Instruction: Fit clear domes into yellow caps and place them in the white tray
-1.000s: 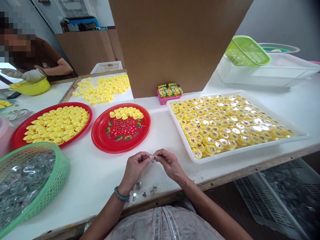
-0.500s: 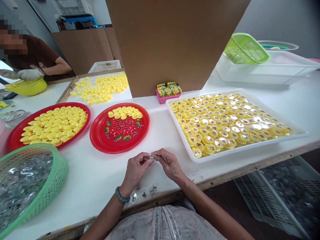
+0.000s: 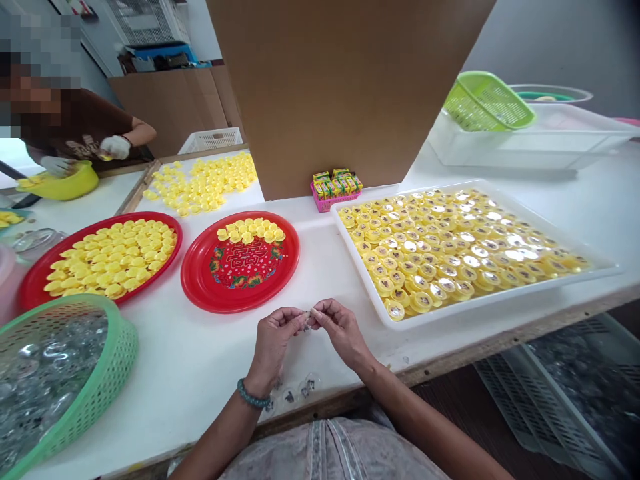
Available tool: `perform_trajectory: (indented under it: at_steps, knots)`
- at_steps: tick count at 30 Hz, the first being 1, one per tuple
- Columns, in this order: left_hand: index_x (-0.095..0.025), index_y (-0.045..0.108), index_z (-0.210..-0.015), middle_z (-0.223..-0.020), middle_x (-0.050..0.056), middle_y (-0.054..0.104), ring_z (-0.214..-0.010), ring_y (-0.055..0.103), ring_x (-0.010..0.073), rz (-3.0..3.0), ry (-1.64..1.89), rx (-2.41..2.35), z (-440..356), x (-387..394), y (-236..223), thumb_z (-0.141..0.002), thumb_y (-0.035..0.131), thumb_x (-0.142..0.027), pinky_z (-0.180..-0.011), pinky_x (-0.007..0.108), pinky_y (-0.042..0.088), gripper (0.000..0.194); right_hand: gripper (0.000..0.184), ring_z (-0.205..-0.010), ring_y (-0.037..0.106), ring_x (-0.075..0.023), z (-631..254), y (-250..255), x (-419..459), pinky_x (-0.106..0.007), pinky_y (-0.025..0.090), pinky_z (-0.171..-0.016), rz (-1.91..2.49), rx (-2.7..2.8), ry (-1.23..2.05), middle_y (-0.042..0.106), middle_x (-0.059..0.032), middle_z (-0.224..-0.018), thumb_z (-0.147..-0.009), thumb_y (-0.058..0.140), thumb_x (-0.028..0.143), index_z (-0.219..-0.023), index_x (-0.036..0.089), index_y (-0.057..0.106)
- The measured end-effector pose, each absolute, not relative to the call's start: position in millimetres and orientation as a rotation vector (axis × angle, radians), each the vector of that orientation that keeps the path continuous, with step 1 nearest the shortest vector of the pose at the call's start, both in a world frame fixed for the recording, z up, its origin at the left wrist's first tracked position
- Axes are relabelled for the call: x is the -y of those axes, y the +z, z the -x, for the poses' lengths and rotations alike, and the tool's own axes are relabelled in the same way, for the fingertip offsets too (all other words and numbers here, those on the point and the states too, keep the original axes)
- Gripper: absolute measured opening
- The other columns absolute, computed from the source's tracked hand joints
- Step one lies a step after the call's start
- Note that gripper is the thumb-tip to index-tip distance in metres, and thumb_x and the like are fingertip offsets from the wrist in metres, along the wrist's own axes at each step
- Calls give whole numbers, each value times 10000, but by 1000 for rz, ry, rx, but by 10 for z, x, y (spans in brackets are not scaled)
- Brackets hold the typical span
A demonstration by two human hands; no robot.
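My left hand (image 3: 274,337) and my right hand (image 3: 338,327) meet above the white table's front edge, both pinched on one small clear piece (image 3: 307,313) between their fingertips. Several clear domes (image 3: 299,389) lie on the table just below my hands. A red tray (image 3: 240,261) with a row of yellow caps stands just beyond my hands. To the right is a white tray (image 3: 370,287) packed with several yellow caps under clear covers.
A green basket (image 3: 95,387) of clear domes stands at the near left. A second red tray (image 3: 35,283) holds yellow caps. A cardboard sheet (image 3: 345,87) stands behind a pink basket (image 3: 333,193). A gloved person (image 3: 85,133) works at far left.
My hands stay pinched together on the small piece in almost the same place. The person at far left has lifted one gloved hand off the yellow bowl.
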State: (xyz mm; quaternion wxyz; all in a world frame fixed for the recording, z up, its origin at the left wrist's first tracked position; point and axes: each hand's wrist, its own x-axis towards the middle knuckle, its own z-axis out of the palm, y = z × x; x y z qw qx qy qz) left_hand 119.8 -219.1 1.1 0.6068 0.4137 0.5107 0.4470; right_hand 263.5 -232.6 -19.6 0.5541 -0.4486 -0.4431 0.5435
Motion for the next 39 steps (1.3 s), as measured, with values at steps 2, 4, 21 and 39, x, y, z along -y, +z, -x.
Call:
perform_trajectory:
  at_steps: [2,4,21,39]
  knots:
    - [-138,672,-771,-651,16,603,-603,493,129,-974,1000,-1180,-1170,2134,48,-683,740,-297,-577,226,386,194,204,-741,599,-148,-2672,-191,2339,-302,512,-696,1110,1291,1062,619,-49,-878,-835,582,289,-1017,199,585]
    - [-133,666,-734,-637,17,597,-593,485,129,-1015,956,-1160,-1154,2078,99,-679,731,-284,-567,226,377,173,317,-811,594,-162,-2698,-195,2350,-314,508,-735,1130,1536,823,600,-67,-986,-835,582,233,-1150,231,551]
    - [-139,613,-961,-935,101,608,-869,577,251,-2299,509,-1966,-817,185,314,-799,602,-175,-755,319,436,167,247,-803,604,-182,-2705,-273,2291,-300,519,-689,1344,1693,487,597,-62,-922,-835,565,214,-1081,208,540]
    - [-147,502,-1161,-1103,118,561,-996,543,260,-2516,240,-1786,-830,-198,62,-795,653,-239,-837,316,420,406,277,-791,607,-180,-2692,-267,2286,-289,516,-664,1320,1733,501,601,-58,-911,-824,569,192,-1097,208,524]
